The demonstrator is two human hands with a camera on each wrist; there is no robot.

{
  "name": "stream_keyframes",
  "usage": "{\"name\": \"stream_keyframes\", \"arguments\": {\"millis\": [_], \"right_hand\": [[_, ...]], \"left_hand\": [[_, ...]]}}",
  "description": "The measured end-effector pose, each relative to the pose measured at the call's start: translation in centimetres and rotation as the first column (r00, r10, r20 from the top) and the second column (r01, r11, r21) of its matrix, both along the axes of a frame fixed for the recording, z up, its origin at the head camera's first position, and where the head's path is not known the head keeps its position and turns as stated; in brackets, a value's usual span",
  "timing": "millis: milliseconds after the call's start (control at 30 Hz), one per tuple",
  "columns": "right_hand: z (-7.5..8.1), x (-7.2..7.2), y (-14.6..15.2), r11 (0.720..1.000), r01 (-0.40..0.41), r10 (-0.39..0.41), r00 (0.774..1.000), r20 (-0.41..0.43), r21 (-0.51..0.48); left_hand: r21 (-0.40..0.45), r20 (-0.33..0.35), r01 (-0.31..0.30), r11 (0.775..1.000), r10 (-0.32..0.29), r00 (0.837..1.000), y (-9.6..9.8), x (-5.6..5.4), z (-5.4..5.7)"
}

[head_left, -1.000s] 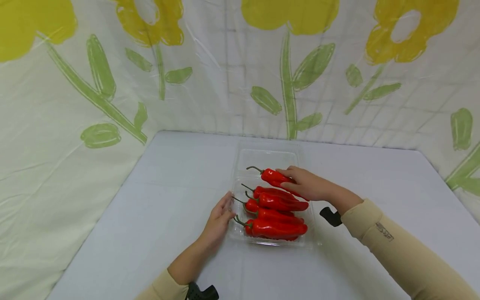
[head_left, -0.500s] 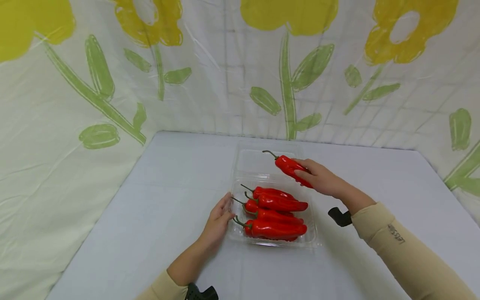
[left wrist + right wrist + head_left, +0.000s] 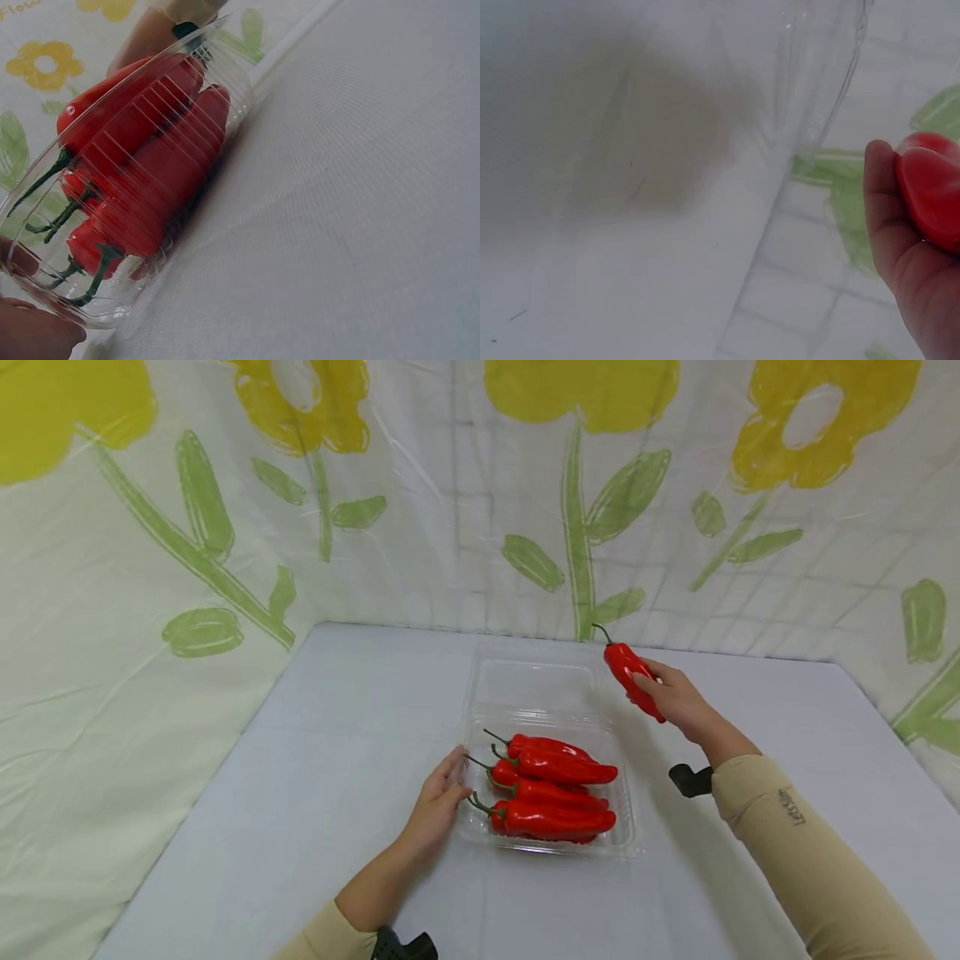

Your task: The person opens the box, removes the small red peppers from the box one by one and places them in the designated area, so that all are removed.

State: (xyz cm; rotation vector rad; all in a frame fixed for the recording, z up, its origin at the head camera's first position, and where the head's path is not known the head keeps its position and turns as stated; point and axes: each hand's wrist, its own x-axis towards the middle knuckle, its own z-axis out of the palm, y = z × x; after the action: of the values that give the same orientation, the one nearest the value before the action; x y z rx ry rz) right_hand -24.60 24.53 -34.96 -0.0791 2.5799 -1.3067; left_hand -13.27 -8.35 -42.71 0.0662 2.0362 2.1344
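Pepper (image 3: pixel 622 665): right hand (image 3: pixel 675 697) curled round it | Container (image 3: pixel 542 719): left hand (image 3: pixel 437 798) loosely extended, touching

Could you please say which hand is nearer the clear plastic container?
The left hand, touching the left edge of the container; the right hand is off to its right.

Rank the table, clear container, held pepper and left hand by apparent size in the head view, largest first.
1. Table
2. Clear container
3. Held pepper and left hand: too alike to rank
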Motion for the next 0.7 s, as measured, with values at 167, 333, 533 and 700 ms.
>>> {"name": "stream_keyframes", "arguments": {"millis": [167, 333, 533, 700], "right_hand": [[-0.5, -0.4, 0.6, 0.999, 0.035, -0.034, 0.999, 0.038, -0.034], [-1.0, -1.1, 1.3, 0.999, 0.051, -0.051, 0.997, 0.060, -0.009], [-1.4, -2.1, 1.7, 0.996, 0.086, -0.086, 0.993, 0.082, 0.008], [-1.8, -3.0, 2.2, 0.989, 0.146, -0.143, 0.984, 0.103, -0.020]], "left_hand": [[-0.009, 0.007, -0.004, 1.000, 0.004, 1.000, 0.0, 0.0, -0.1], [-0.026, 0.028, -0.002, 1.000, 0.003, 1.000, 0.0, 0.0, -0.1], [-0.025, 0.018, 0.007, 1.000, -0.006, 1.000, -0.2, 0.1, -0.2], [-0.021, 0.015, 0.002, 1.000, -0.002, 1.000, -0.2, 0.1, -0.2]]}}
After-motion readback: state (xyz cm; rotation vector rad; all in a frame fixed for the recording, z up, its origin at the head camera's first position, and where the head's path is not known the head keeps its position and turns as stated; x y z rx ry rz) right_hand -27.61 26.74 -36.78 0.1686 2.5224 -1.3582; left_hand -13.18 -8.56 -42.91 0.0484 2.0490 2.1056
